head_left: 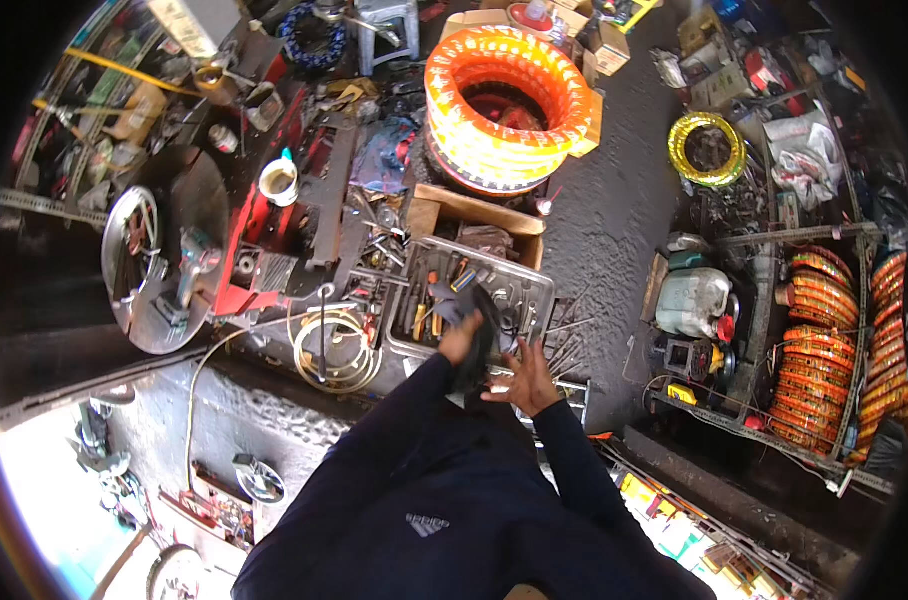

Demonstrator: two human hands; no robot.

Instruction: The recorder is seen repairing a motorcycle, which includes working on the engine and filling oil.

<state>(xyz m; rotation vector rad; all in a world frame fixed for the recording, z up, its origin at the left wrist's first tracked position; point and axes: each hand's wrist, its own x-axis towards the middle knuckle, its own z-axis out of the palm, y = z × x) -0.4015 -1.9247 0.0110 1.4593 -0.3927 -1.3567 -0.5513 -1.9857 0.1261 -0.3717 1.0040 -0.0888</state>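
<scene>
My left hand [460,340] is closed on a limp dark grey cloth [481,325], which hangs over the front part of a grey tool tray [547,300]. Close by on the right, my right hand [529,382] has its fingers spread and holds nothing. Its fingertips are near the cloth; whether they touch it I cannot tell. Inside the tray lie hand tools, among them orange-handled tools [420,320] and a yellow-and-blue piece [462,280]. The cloth hides part of the tray's middle.
Behind the tray stand a cardboard box [429,215] and stacked orange-wrapped tyres [444,95]. Leftward are a coiled hose [304,355], a red machine [244,235] and a cordless drill [196,265] on a round metal plate [144,335]. Racks of wrapped tyres [814,375] and a jerrycan [694,300] are right.
</scene>
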